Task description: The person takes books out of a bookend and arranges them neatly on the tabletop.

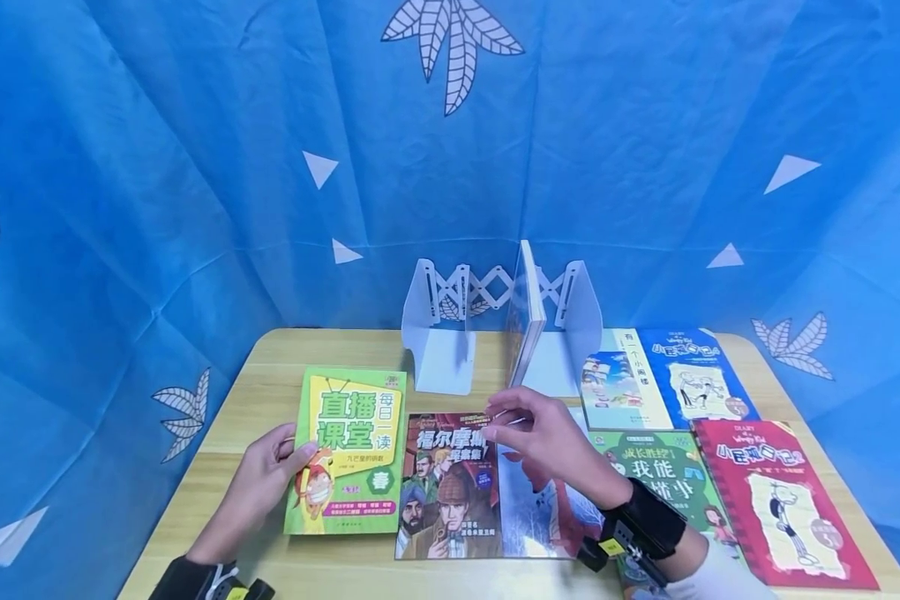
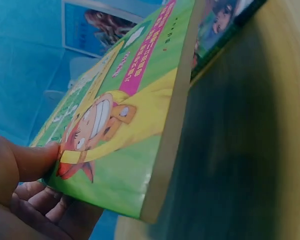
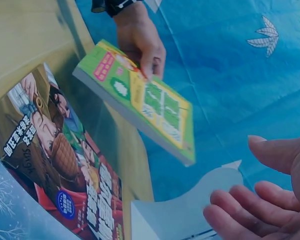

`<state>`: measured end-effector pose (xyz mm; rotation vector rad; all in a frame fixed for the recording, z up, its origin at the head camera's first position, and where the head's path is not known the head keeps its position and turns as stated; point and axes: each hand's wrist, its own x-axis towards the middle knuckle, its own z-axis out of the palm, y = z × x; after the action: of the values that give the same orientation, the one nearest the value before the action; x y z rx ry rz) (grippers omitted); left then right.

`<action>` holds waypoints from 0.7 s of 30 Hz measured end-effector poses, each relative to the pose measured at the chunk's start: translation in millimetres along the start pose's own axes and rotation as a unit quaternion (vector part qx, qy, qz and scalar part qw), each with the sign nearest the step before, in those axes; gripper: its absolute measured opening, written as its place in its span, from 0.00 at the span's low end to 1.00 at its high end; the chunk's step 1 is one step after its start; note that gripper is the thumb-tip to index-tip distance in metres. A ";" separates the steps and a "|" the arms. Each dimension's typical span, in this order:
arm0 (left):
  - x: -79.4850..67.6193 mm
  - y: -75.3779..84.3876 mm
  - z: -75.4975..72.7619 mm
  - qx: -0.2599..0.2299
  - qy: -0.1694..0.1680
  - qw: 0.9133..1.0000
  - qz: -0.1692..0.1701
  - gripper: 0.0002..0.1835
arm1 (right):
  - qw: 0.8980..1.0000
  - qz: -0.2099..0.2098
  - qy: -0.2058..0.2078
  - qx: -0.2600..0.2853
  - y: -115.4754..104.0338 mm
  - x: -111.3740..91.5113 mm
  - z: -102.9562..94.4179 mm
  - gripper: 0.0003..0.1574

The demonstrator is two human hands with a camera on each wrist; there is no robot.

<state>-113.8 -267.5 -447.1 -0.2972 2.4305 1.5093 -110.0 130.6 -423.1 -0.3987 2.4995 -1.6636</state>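
My left hand (image 1: 258, 471) grips a green and yellow book (image 1: 352, 450) by its left edge, with the thumb on the front cover and the fingers behind. In the right wrist view the green book (image 3: 135, 102) is raised and tilted over the table, its page block showing. My right hand (image 1: 547, 442) is over the detective picture book (image 1: 446, 492) and the blue book with a red fox figure (image 1: 532, 500). Its fingers (image 3: 232, 205) are loosely bent and the thumb stands apart, nothing between them.
Behind the hands stands a white expandable book rack (image 1: 438, 358) with some books (image 1: 528, 321) upright in it. At right lie a pale blue book (image 1: 626, 387), a blue diary book (image 1: 697, 375), a red one (image 1: 787, 500) and a green one (image 1: 660, 475). Blue cloth (image 1: 195, 167) surrounds the wooden table (image 1: 251, 387).
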 end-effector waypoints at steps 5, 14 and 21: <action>4.5 -11.7 -3.1 0.019 0.004 0.999 -0.029 0.29 | 0.999 0.021 0.036 -0.012 0.4 0.8 -1.3 0.31; 15.7 -34.2 2.0 0.025 0.006 0.997 -0.067 0.31 | 0.992 0.043 0.115 -0.034 -2.1 4.4 -6.0 0.38; 20.1 -43.1 6.9 0.011 -0.006 0.997 -0.081 0.30 | 0.982 0.061 0.174 -0.037 -5.0 6.8 -12.8 0.42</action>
<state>-118.7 -280.9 -493.0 -0.4667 2.3501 1.4108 -118.8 138.3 -413.1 0.0471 2.7675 -1.7225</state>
